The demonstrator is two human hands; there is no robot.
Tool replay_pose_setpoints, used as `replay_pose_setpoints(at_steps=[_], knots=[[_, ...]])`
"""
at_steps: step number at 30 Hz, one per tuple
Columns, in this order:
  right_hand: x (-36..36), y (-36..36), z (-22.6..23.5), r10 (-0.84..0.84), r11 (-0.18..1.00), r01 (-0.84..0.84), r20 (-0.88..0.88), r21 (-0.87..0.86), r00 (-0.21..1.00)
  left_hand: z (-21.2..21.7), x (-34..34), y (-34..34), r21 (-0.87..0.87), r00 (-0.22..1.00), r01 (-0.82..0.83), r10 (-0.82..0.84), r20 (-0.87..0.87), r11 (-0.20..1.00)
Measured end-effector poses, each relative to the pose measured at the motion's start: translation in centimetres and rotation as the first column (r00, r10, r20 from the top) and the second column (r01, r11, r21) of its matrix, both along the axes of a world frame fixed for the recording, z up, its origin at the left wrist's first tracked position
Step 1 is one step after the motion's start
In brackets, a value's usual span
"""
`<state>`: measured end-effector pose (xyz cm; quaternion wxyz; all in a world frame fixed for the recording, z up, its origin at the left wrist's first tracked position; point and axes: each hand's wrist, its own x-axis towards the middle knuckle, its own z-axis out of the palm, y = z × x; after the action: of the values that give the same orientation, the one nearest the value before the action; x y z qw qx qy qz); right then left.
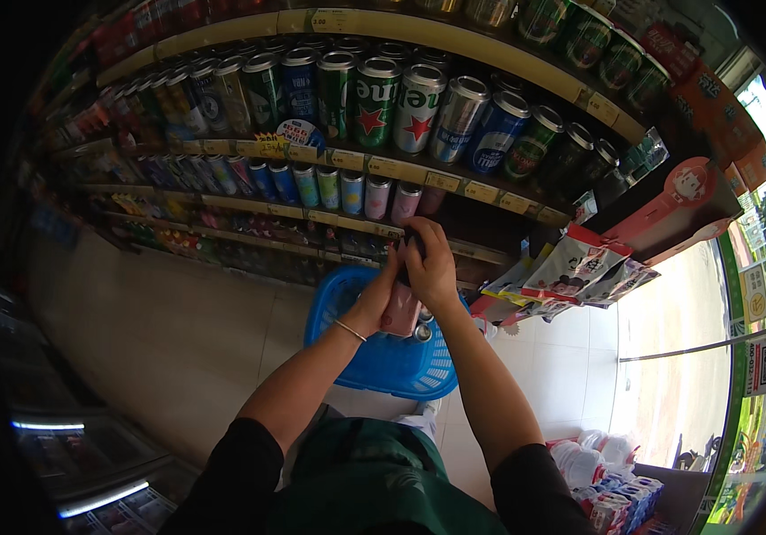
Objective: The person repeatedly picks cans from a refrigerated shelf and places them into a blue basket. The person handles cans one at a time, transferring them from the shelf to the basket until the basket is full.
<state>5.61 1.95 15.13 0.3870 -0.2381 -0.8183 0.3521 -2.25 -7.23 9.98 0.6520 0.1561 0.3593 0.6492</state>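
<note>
Both my hands come together over a blue plastic basket [383, 367] on the floor, in front of the drink shelves. My right hand [434, 272] is closed, its fingers bent over a small dark object [410, 242] whose kind I cannot make out. Pressed against it from the other side, my left hand [381, 292] is closed too, and what it grips is mostly hidden. Just below the hands shows a pink can [401, 314]. A silver-topped can [423, 333] lies in the basket beside it.
Shelves of upright cans [374, 102] curve across the front, with pastel slim cans [328, 187] lower down. Bagged snacks [570, 266] hang in a red display at right. Wrapped bottles [579, 464] stand at lower right, near a glass door. Lit glass-topped cases [102, 501] are at lower left.
</note>
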Motion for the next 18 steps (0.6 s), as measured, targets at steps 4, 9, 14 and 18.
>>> replay_pose_setpoints(at_steps=[4, 9, 14, 18], knots=[[1.5, 4.9, -1.8, -0.049, 0.907, -0.009, -0.125, -0.422, 0.991, -1.0, -2.0, -1.1, 0.005, 0.95, -0.051, 0.05, -0.309, 0.999], [2.9, 2.8, -2.7, 0.175, 0.981, -0.158, 0.172, -0.109, 0.969, -3.9, -3.9, -2.4, 0.047, 0.759, -0.087, 0.097, -0.644, 0.995], [0.4, -0.6, -5.9, 0.28, 0.959, -0.235, 0.638, -0.156, 0.718, -10.8, -3.9, -5.1, 0.081, 0.491, -0.095, 0.118, -0.863, 0.992], [-0.3, -2.1, -13.2, 0.238, 0.968, -0.218, 0.719, -0.123, 0.653, -17.8, -4.6, -6.3, 0.004, 0.338, -0.115, 0.043, -0.94, 0.993]])
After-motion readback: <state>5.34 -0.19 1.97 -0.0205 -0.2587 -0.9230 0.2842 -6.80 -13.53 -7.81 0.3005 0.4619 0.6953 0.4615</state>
